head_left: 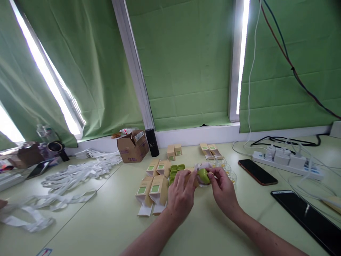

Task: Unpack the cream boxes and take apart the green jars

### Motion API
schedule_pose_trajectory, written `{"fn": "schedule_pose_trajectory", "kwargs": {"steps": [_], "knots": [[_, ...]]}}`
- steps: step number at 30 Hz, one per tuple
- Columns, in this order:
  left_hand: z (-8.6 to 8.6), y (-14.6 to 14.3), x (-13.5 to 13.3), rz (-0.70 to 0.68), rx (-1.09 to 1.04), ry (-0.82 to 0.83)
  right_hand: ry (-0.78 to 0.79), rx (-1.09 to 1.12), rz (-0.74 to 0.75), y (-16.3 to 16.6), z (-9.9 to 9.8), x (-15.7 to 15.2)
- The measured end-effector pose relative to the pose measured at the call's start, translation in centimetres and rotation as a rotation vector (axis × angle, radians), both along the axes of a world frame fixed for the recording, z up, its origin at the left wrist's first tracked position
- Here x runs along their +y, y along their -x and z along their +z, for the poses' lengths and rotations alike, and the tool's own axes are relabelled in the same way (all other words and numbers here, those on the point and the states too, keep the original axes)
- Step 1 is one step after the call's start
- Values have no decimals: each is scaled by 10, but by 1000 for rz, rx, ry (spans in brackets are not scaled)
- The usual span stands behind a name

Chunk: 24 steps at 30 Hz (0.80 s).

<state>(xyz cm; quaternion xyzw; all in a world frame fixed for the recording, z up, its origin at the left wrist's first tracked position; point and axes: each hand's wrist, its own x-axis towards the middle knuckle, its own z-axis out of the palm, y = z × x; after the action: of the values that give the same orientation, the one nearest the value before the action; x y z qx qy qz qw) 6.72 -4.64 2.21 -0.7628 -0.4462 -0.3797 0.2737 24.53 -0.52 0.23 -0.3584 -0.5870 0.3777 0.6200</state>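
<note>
My left hand (180, 195) is wrapped round a small kraft-paper box (196, 182), mostly hidden by the fingers. At the box's right end, my right hand (224, 191) pinches a shiny green rounded container (204, 176) between thumb and fingers. I cannot tell whether part of the container is inside the box. Just behind the left hand sit several small green square containers (173, 168). Clear round cups (231, 175) with yellowish bits stand behind the right hand. Left of my hands lie several kraft boxes (158, 188) with green labels and open white flaps.
More kraft boxes (171, 152) stand farther back, near a cardboard carton (133, 147) and a black cylinder (151, 143). White straps (80, 174) are heaped at left. Rightward lie a phone (257, 172), a tablet (306, 217) and a power strip (287, 163) with tangled cables.
</note>
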Motion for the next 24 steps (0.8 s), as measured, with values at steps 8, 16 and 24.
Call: {"fn": "schedule_pose_trajectory", "kwargs": {"steps": [8, 16, 24], "knots": [[-2, 3, 4, 7, -33, -12, 77, 276, 119, -1, 12, -2], [-1, 4, 4, 8, 8, -72, 165, 201, 530, -7, 25, -13], [0, 3, 1, -25, 145, -96, 214, 81, 549, 5, 13, -9]]}}
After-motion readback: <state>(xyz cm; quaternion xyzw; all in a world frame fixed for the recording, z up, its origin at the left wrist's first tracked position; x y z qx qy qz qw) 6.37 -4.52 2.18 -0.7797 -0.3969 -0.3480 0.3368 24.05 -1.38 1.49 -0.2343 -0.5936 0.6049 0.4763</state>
